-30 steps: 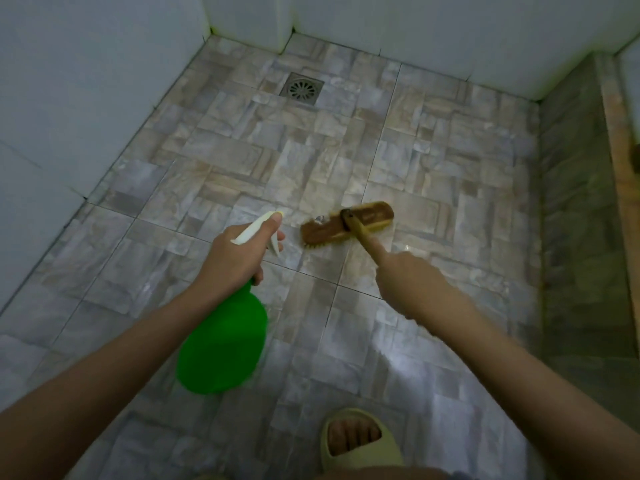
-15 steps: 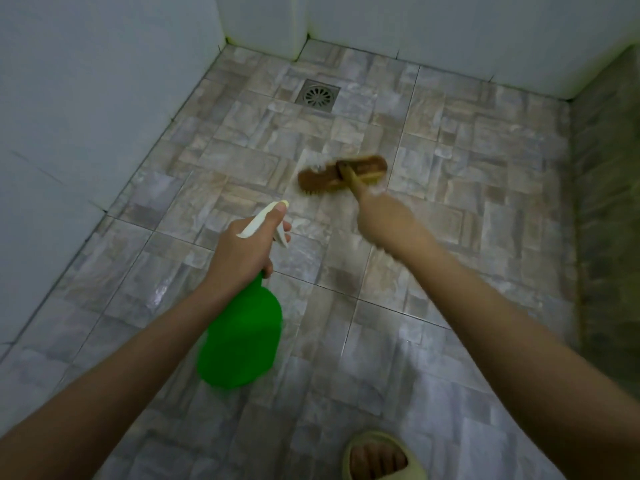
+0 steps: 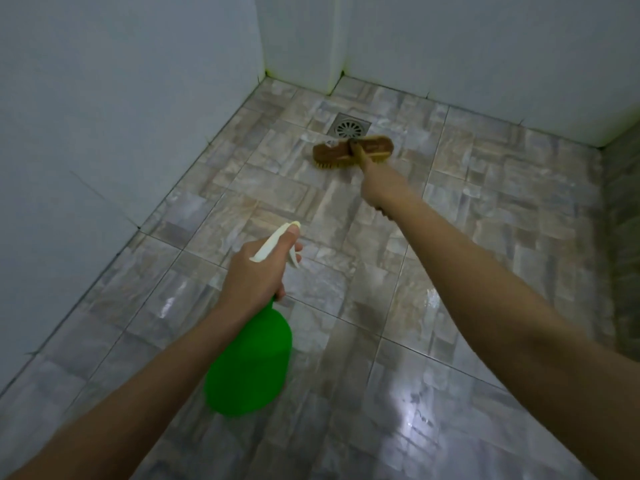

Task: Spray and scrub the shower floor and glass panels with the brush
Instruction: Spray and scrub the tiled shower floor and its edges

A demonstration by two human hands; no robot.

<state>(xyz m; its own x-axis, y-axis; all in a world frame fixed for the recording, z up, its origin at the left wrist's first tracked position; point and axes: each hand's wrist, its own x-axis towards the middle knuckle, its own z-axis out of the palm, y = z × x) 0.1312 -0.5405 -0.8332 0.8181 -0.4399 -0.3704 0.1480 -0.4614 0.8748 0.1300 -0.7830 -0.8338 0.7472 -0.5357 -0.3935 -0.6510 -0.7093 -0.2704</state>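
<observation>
The brush (image 3: 353,150) sits bristles-down on the shower floor (image 3: 485,237), straight ahead of the right grip (image 3: 381,188) at the far end of the reach. Its head lies crosswise, left to right, square to the handle (image 3: 362,160). The handle runs back into the right grip, which is curled closed around its near end. Just past the brush head is the drain (image 3: 349,128), close to touching it.

The left grip (image 3: 254,275) is nearer the body and off to the left of the right grip. It is wrapped round the neck of the green spray bottle (image 3: 249,362), with a digit lying along the white spray head (image 3: 273,244), whose nozzle points toward the brush. The bottle hangs below that grip. Its plastic is opaque, so how full it is cannot be told.

This looks like a scrub stroke at full extension. The pull back should follow the handle's line, the crosswise head sweeping a wide band. Floor tiles nearer than both grips shine wet.
</observation>
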